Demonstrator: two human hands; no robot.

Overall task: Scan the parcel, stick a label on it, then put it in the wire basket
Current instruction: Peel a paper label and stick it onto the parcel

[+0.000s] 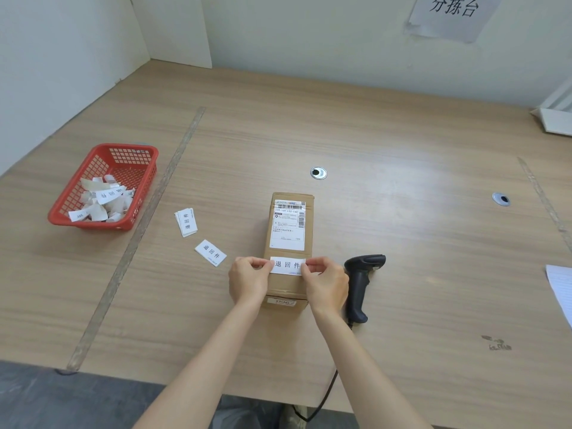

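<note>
A brown cardboard parcel (289,283) lies lengthwise on the wooden table, a white shipping label with barcodes on its far half. A white sticker label (288,265) with three black characters lies across the parcel's near half. My left hand (249,280) pinches the sticker's left end and my right hand (325,281) pinches its right end, both resting against the box. A black handheld scanner (360,283) lies on the table just right of the parcel, its cable running off the near edge.
A red plastic basket (140,181) with several crumpled label backings sits at the left. A small stack of labels (186,222) and one loose label (210,252) lie left of the parcel. Two metal cable grommets (318,173) are set in the table. White paper (561,289) lies at the right edge.
</note>
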